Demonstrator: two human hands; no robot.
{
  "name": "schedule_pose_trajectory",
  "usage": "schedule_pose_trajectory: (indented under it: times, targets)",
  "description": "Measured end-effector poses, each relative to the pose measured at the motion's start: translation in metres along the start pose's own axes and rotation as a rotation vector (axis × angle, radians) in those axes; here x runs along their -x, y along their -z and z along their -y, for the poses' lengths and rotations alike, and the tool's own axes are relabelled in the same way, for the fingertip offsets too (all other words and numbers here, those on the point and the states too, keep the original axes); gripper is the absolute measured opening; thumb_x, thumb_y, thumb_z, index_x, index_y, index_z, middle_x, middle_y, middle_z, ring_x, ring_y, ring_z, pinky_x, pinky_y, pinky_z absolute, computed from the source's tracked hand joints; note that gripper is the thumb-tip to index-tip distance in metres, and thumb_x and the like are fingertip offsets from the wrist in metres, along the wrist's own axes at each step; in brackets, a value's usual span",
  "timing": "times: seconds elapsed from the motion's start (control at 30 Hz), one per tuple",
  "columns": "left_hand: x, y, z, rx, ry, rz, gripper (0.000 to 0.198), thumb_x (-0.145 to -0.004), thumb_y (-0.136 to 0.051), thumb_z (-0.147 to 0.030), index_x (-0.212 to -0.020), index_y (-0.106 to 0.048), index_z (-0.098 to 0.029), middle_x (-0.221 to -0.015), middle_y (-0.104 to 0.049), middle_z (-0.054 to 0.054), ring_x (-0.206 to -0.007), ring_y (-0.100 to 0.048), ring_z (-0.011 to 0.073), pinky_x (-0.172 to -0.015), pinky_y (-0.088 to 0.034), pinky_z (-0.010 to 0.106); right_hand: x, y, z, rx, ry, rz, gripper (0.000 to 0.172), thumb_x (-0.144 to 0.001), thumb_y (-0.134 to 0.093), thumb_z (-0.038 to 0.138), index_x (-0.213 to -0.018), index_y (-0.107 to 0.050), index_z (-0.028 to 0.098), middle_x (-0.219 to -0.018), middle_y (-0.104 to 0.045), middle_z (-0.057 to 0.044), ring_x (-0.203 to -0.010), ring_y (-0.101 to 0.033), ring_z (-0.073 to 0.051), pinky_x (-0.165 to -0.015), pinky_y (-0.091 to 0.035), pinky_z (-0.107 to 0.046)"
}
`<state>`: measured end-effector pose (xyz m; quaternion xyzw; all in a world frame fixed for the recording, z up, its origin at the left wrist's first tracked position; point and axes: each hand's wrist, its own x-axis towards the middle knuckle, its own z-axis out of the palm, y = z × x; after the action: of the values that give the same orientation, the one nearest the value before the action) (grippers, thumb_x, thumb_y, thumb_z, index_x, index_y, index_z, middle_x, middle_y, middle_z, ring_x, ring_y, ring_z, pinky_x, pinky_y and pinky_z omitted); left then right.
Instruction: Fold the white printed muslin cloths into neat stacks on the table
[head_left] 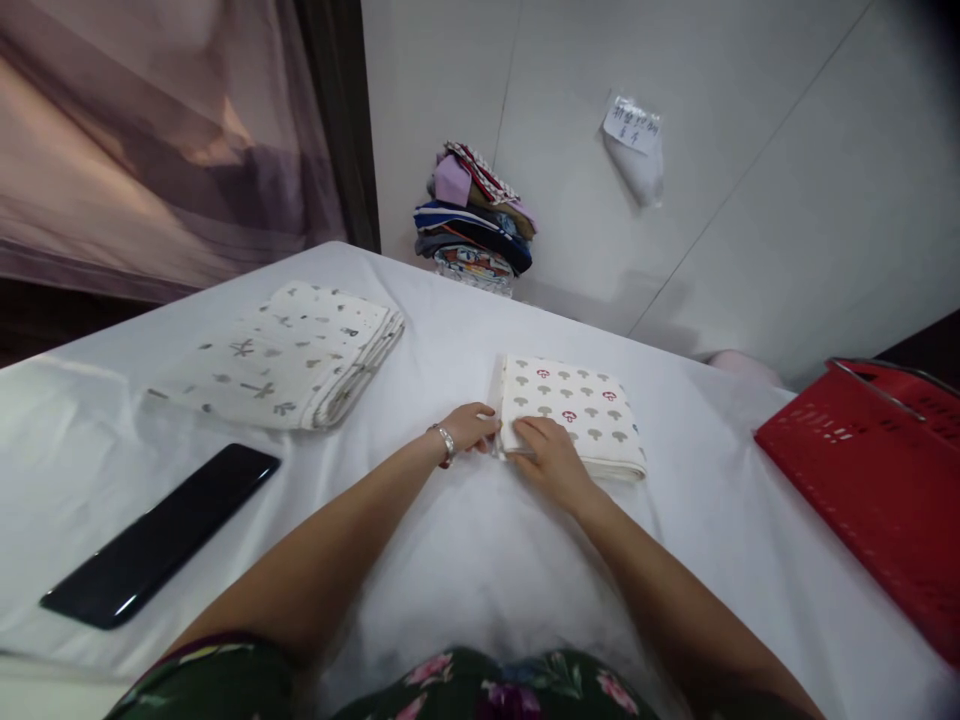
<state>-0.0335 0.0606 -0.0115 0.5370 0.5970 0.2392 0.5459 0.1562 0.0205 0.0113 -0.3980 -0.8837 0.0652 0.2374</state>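
Close together, the 2 bare hands work at the left side of a folded mushroom-print cloth (585, 400), which lies flat near the middle of a white-covered table (442, 350). The left hand (474, 428), with a silver bracelet (448, 446) at its wrist, has its fingertips drawn together on the edge of some clear plastic (496, 382) that runs along the cloth's left side. The right hand (556, 466) rests with bent fingers on the cloth's near left corner; I cannot tell whether its thumb and fingers are pinching anything there. Rows of grey mushrooms and 3 red ones show on the white fabric, and its folded layers show at the near right edge.

Further out to the left, a larger folded cloth (292, 350) with small grey and brown motifs lies on the table, well apart from the hands. Nearer the person is a glossy black slab (165, 535), set at a slant. At the right edge of the view stands a red basket (870, 460) with a perforated side and a metal handle.

Beyond the table's far edge, a stack of folded clothes (476, 225) sits on the pale floor (570, 80). Right of it lies a clear packet (637, 170) with a handwritten label. A mauve drape (187, 130) fills the upper left.
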Motion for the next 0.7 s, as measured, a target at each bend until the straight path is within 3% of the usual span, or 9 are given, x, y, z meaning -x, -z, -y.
schedule_pose_trajectory:
  times: [0.17, 0.37, 0.47, 0.6, 0.7]
  targets:
    - [0.003, -0.002, -0.004, -0.114, 0.019, 0.01, 0.059, -0.067, -0.063, -0.038, -0.12, -0.048, -0.015, -0.049, -0.061, -0.002, -0.036, -0.046, 0.0094, -0.038, -0.03, 0.019, 0.001, -0.009, -0.002, -0.02, -0.04, -0.063, 0.029, -0.082, -0.053, 0.028, -0.11, -0.057, 0.022, -0.11, -0.058, -0.009, -0.102, -0.05, -0.024, -0.088, -0.04, -0.042]
    - [0.013, -0.005, -0.014, -0.088, 0.009, 0.045, 0.067, -0.063, -0.068, -0.035, -0.121, -0.043, -0.014, -0.082, -0.069, 0.007, -0.063, -0.062, 0.0141, -0.044, -0.038, 0.018, 0.001, -0.01, -0.002, -0.215, -0.178, -0.174, 0.022, -0.089, -0.042, 0.025, -0.094, -0.062, 0.021, -0.097, -0.062, -0.006, -0.094, -0.054, -0.019, -0.083, -0.044, -0.034]
    - [0.014, -0.007, -0.014, -0.095, -0.001, 0.035, 0.067, -0.064, -0.066, -0.031, -0.122, -0.04, -0.012, -0.078, -0.069, 0.007, -0.064, -0.062, 0.0157, -0.047, -0.041, 0.02, 0.002, -0.011, 0.001, -0.223, -0.184, -0.207, 0.022, -0.089, -0.042, 0.026, -0.095, -0.063, 0.021, -0.097, -0.062, -0.006, -0.094, -0.054, -0.019, -0.084, -0.044, -0.034]
    - [0.014, -0.009, -0.012, -0.101, 0.004, -0.034, 0.055, -0.066, -0.064, -0.03, -0.115, -0.045, -0.014, -0.07, -0.068, 0.003, -0.06, -0.062, 0.0144, -0.049, -0.044, 0.02, 0.007, -0.014, 0.001, -0.149, -0.091, -0.2, 0.026, -0.088, -0.044, 0.026, -0.107, -0.06, 0.023, -0.106, -0.06, -0.008, -0.101, -0.052, -0.021, -0.088, -0.042, -0.039]
    - [0.018, -0.009, -0.011, -0.189, 0.005, -0.072, 0.035, -0.069, -0.062, -0.036, -0.097, -0.054, -0.017, -0.068, -0.067, 0.002, -0.056, -0.061, 0.0129, -0.046, -0.041, 0.019, 0.009, -0.015, 0.0, -0.124, -0.049, -0.188, 0.026, -0.088, -0.044, 0.025, -0.108, -0.06, 0.023, -0.108, -0.06, -0.008, -0.102, -0.052, -0.021, -0.089, -0.043, -0.04]
